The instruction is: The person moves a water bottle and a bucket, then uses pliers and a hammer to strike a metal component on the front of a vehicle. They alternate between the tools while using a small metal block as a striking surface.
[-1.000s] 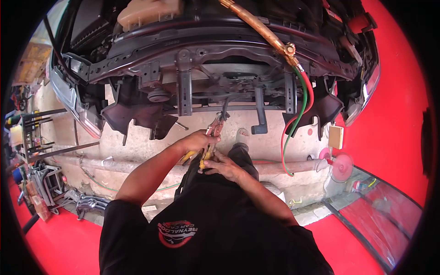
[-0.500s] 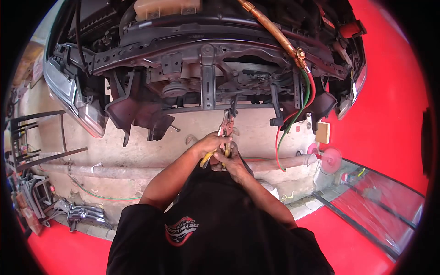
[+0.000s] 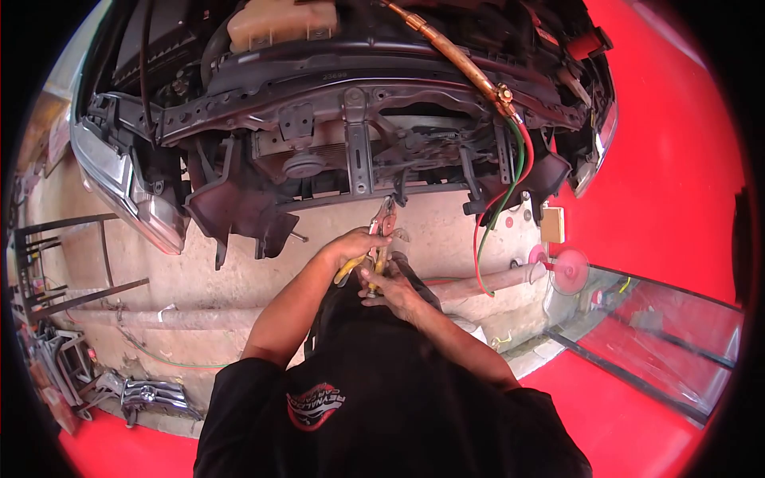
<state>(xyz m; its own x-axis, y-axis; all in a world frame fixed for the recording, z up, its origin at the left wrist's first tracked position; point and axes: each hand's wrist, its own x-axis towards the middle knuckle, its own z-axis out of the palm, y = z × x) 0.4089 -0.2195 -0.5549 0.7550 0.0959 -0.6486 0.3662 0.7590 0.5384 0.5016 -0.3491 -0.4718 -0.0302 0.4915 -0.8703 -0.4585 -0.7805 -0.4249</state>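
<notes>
In the middle of the head view I hold a pair of pliers [image 3: 384, 225] with yellow handles, its jaws pointing up toward the car front. My left hand [image 3: 353, 244] is closed around the upper part, its thumb laid across the metal just below the jaws. Lower down, my right hand [image 3: 389, 288] grips the handle end from the right, with a small metal end showing by its fingers. The jaw tips overlap a dark bracket [image 3: 400, 191] hanging under the car's lower crossbar [image 3: 319, 199].
The stripped car front [image 3: 263, 103] spans the top, headlight [image 3: 131, 195] at left. A brass torch [image 3: 454, 56] lies over it, its red and green hoses [image 3: 522, 151] hanging down at right. A black metal rack [image 3: 72, 223] stands left; a chrome grille [image 3: 151, 394] lies lower left.
The view has shifted slightly, so the car front sits a little left. Both hands and the pliers have moved slightly left in the picture; my right hand sits lower on the handles.
</notes>
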